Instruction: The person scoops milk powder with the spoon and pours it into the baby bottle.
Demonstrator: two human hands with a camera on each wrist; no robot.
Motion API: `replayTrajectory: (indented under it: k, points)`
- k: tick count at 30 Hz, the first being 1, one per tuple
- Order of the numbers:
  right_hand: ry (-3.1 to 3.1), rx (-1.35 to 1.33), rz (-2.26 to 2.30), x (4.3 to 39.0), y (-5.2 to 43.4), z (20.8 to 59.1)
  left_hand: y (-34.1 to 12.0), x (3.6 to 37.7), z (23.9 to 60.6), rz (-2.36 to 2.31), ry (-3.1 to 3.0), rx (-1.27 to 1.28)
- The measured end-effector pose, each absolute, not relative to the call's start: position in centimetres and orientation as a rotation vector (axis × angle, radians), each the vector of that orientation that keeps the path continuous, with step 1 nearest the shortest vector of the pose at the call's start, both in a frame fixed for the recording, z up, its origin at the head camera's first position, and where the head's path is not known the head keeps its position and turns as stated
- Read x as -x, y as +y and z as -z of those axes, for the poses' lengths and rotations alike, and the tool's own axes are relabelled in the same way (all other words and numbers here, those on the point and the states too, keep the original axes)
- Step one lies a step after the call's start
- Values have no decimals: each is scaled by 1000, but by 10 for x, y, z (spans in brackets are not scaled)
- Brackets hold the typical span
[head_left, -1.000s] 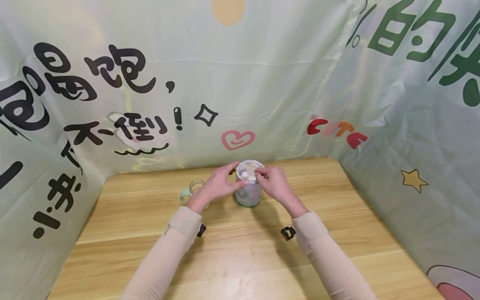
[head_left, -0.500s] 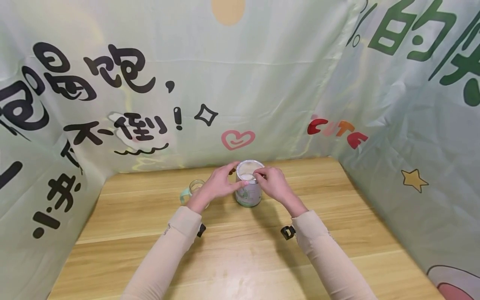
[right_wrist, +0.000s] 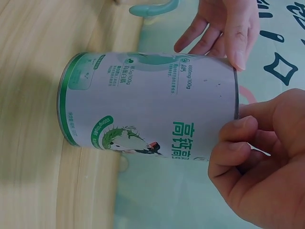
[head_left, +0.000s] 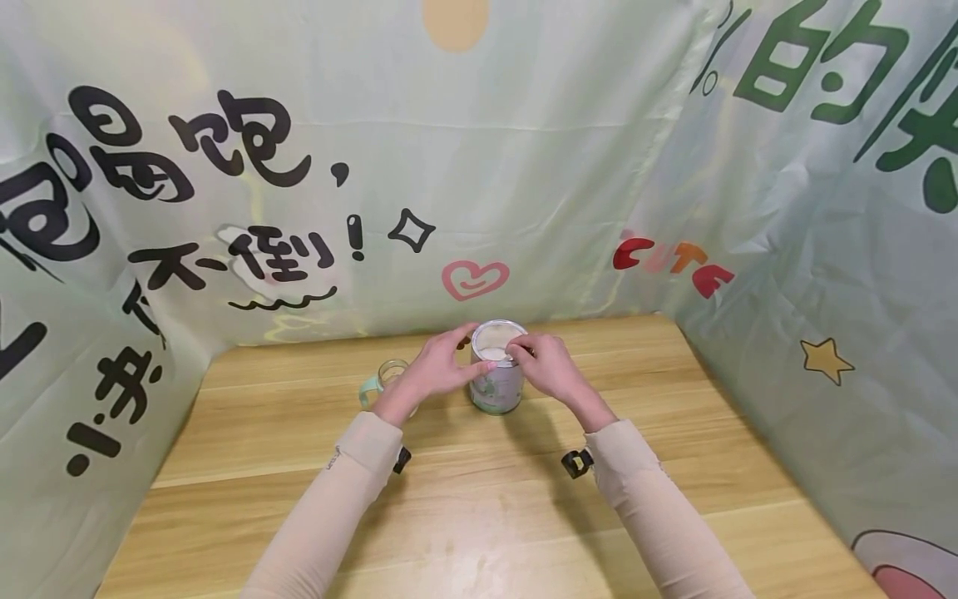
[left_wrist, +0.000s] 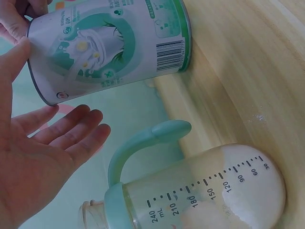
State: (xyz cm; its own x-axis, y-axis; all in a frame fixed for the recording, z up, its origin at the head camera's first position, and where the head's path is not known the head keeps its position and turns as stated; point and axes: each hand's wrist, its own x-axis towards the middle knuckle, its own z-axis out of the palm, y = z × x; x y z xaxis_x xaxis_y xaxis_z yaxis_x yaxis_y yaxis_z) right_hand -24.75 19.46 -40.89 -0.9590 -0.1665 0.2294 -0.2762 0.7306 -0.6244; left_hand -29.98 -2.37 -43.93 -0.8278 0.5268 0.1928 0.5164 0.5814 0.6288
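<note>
A round tin of milk powder (head_left: 496,378) stands upright on the wooden table (head_left: 479,499), near the far edge, with its top open and pale powder visible inside. The tin is steadied by the left hand (head_left: 437,370), whose thumb is laid against the rim while the other fingers (left_wrist: 71,129) are held straight and relaxed, a little apart from the wall. At the opposite side of the rim a thin white object (right_wrist: 257,150) is pinched between thumb and curled fingers of the right hand (head_left: 546,366); it seems to be the handle of a scoop, but its bowl is hidden, so this cannot be told with certainty.

For this step to be done well, the tin should be kept flat on the table by the left hand, and the scoop should be lifted straight and level, so that no powder is spilled over the rim.

The tin is smooth metal with a printed green and white label and a barcode. Just beside it, to the left, a baby bottle (left_wrist: 200,191) is seen: clear plastic with a mint green collar, a curved handle, printed measuring marks, and pale powder at its bottom. The table has a light grain.
</note>
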Motion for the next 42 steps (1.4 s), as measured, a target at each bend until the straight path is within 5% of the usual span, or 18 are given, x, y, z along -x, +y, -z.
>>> replayTrajectory:
  k: [42]
  points:
    - [-2336,134,-1851,246,210,411,-23,299,442,-1126,2753,-886]
